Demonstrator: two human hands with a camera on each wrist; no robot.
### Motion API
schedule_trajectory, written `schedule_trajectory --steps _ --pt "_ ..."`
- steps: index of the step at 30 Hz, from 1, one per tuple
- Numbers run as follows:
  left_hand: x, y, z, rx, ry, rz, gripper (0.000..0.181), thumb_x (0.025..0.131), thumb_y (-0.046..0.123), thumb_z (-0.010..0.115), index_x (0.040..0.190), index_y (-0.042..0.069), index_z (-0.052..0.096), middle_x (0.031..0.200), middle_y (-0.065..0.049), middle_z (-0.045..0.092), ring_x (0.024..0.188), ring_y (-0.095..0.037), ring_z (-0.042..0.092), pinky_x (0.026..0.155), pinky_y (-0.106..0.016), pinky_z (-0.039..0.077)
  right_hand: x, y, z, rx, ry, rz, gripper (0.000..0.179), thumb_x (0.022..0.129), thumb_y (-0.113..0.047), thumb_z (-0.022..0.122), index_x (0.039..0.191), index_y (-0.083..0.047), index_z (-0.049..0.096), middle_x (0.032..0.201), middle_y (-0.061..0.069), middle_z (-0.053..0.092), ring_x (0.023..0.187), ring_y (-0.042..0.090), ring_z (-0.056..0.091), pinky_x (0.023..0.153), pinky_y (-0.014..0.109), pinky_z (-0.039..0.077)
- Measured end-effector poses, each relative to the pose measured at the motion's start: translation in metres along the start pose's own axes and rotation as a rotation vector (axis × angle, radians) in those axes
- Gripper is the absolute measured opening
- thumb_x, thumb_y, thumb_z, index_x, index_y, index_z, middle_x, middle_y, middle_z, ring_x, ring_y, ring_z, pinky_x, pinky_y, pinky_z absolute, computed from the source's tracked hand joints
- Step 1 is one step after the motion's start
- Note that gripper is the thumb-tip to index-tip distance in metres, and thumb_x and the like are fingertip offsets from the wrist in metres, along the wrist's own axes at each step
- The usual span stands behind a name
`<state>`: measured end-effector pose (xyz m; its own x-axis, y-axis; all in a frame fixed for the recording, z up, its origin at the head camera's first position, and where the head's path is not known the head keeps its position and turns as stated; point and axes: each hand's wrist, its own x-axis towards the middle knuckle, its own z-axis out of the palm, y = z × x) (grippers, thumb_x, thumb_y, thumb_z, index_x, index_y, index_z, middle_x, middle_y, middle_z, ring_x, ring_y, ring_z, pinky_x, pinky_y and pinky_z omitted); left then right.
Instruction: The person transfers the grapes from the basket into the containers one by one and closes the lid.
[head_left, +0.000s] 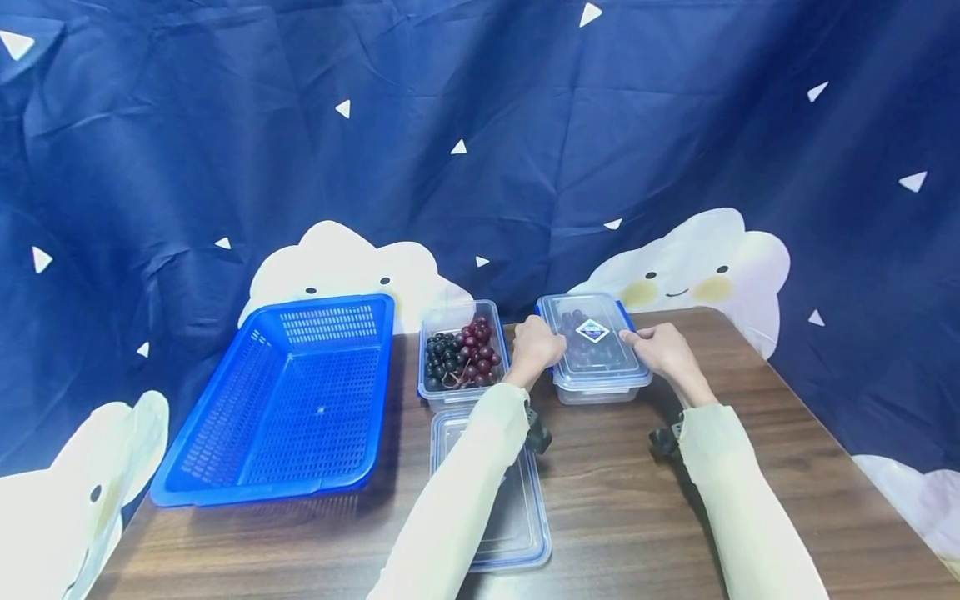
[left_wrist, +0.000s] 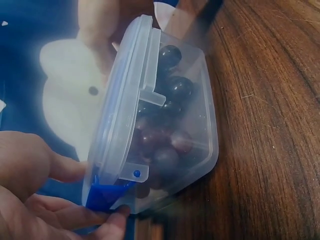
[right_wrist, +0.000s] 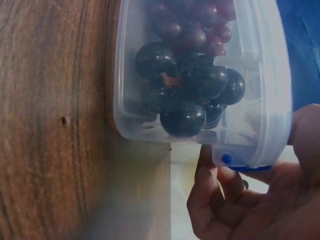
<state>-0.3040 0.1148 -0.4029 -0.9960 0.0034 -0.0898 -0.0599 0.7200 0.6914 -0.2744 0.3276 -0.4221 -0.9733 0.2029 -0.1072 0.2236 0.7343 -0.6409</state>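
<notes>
A clear plastic food container (head_left: 592, 350) with its lid on stands on the table, dark and reddish grapes showing inside. At its left side my left hand (head_left: 538, 343) pinches the edge, thumb at the lid and fingers at the blue latch (left_wrist: 107, 196). My right hand (head_left: 663, 348) holds the opposite side, its thumb on the lid (head_left: 573, 312) and curled fingers (right_wrist: 205, 192) under the other blue latch (right_wrist: 252, 168). Left of it, an uncovered container (head_left: 430, 392) holds black grapes (head_left: 444, 357) and red grapes (head_left: 478, 346).
A loose clear lid (head_left: 525, 533) lies on the table (head_left: 600, 500) in front of the uncovered container, partly under my left forearm. To the left stands a blue perforated basket (head_left: 307, 417). A dark blue curtain (head_left: 495, 183) with cloud faces hangs behind the table.
</notes>
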Motion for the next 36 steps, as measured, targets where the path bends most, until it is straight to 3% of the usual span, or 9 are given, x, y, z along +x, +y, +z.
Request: schedule_trajectory --steps 9,17,20,24,25,27,30,33,36 --pt "0.001 0.002 -0.002 0.032 -0.01 -0.004 0.021 0.094 0.018 0.07 0.104 -0.001 0.072 0.101 -0.015 0.074 0.08 -0.022 0.066 0.073 -0.034 0.06 0.001 -0.002 -0.001 0.009 0.001 -0.008 0.065 0.107 -0.045 0.052 0.136 0.012 0.062 0.134 0.035 0.064 0.124 0.048 0.06 0.112 0.061 0.046" --pt "0.004 0.001 0.001 0.1 0.01 0.05 0.016 0.091 0.016 0.07 0.096 0.002 0.074 0.101 -0.015 0.076 0.087 -0.027 0.07 0.081 -0.04 0.063 0.001 -0.001 0.001 0.008 -0.004 0.004 0.066 0.108 -0.045 0.051 0.137 0.013 0.06 0.135 0.035 0.063 0.125 0.049 0.06 0.113 0.061 0.045" --pt "0.027 -0.01 0.022 0.098 0.034 0.067 0.013 0.087 0.018 0.07 0.091 0.006 0.073 0.1 -0.013 0.077 0.091 -0.027 0.072 0.081 -0.039 0.063 0.0 -0.001 0.0 0.004 -0.011 0.007 0.066 0.108 -0.046 0.051 0.138 0.013 0.059 0.135 0.035 0.063 0.125 0.048 0.06 0.113 0.061 0.046" --pt "0.031 -0.01 0.026 0.076 0.033 0.085 0.022 0.095 0.026 0.069 0.094 0.005 0.075 0.104 -0.014 0.078 0.099 -0.03 0.075 0.085 -0.041 0.063 0.001 -0.003 -0.006 -0.003 -0.021 0.014 0.066 0.109 -0.044 0.049 0.139 0.014 0.057 0.135 0.036 0.063 0.124 0.048 0.06 0.111 0.061 0.046" --pt "0.027 -0.01 0.025 0.087 0.045 0.115 0.026 0.098 0.029 0.067 0.095 0.005 0.075 0.105 -0.014 0.078 0.1 -0.03 0.076 0.085 -0.041 0.063 0.001 -0.004 -0.008 -0.006 -0.026 0.015 0.066 0.109 -0.043 0.049 0.139 0.015 0.057 0.133 0.036 0.063 0.122 0.047 0.061 0.109 0.061 0.048" --pt "0.0 -0.001 0.005 0.116 0.03 0.145 0.033 0.105 0.031 0.061 0.096 0.004 0.076 0.105 -0.016 0.079 0.101 -0.033 0.077 0.084 -0.044 0.063 0.0 -0.005 -0.009 -0.032 -0.027 -0.007 0.063 0.109 -0.041 0.05 0.134 0.016 0.06 0.125 0.036 0.066 0.113 0.045 0.063 0.1 0.059 0.053" --pt "-0.021 -0.006 -0.01 0.197 0.091 0.253 0.043 0.109 0.037 0.054 0.081 0.009 0.072 0.092 -0.013 0.078 0.088 -0.031 0.078 0.07 -0.043 0.062 -0.006 -0.013 -0.011 -0.094 -0.012 -0.069 0.058 0.106 -0.04 0.053 0.116 0.016 0.065 0.106 0.032 0.068 0.097 0.043 0.064 0.085 0.054 0.055" --pt "-0.045 -0.006 -0.04 0.244 0.126 0.331 0.045 0.107 0.039 0.056 0.071 0.014 0.064 0.077 -0.008 0.073 0.073 -0.028 0.073 0.057 -0.041 0.056 -0.018 -0.028 -0.016 -0.146 0.044 -0.128 0.062 0.104 -0.043 0.056 0.118 0.017 0.063 0.11 0.036 0.065 0.103 0.052 0.059 0.088 0.062 0.052" --pt "-0.073 -0.005 -0.073 0.247 0.153 0.431 0.037 0.106 0.037 0.058 0.082 0.013 0.072 0.078 -0.006 0.075 0.068 -0.025 0.07 0.054 -0.038 0.053 -0.035 -0.05 -0.022 -0.153 0.091 -0.19 0.067 0.104 -0.043 0.059 0.134 0.017 0.056 0.131 0.043 0.057 0.122 0.063 0.048 0.102 0.072 0.04"
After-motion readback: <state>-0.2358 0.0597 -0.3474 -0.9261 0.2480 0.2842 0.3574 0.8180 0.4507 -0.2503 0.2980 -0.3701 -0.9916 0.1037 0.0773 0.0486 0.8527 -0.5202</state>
